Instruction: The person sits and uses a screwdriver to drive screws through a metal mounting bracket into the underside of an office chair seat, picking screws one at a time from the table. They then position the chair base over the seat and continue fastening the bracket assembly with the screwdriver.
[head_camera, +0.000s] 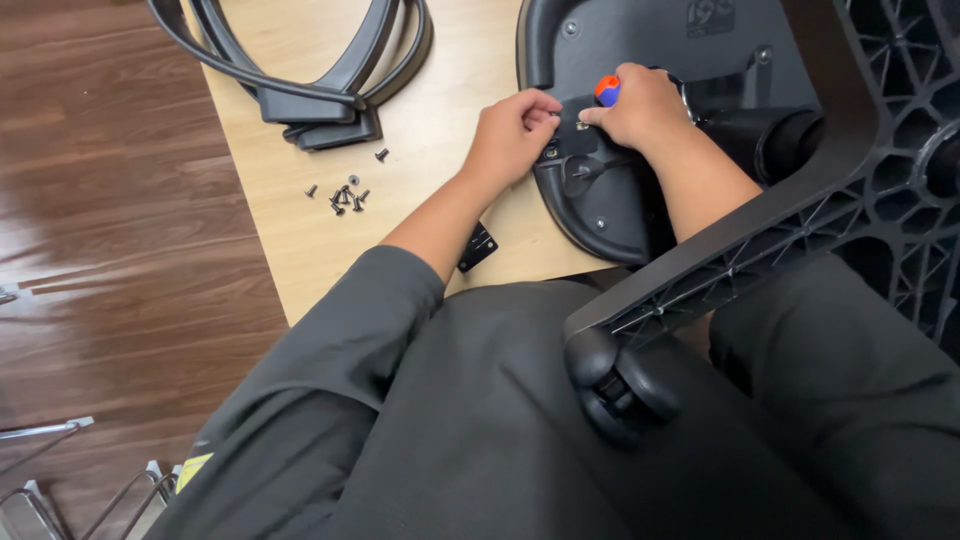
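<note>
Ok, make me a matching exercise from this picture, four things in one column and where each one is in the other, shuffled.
Things:
1. loose screws
2. screwdriver handle
3. caster wheel
4. armrest frames

Places:
A. over the person's lap
B. top of the board, left of the seat
C. in the right hand
D. scattered on the board, left of the left hand

Pairs: 1-D, 2-C, 3-A, 4-B

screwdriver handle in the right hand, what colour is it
Orange with a blue band, as the screwdriver handle pokes out of the right hand in the head view.
</note>
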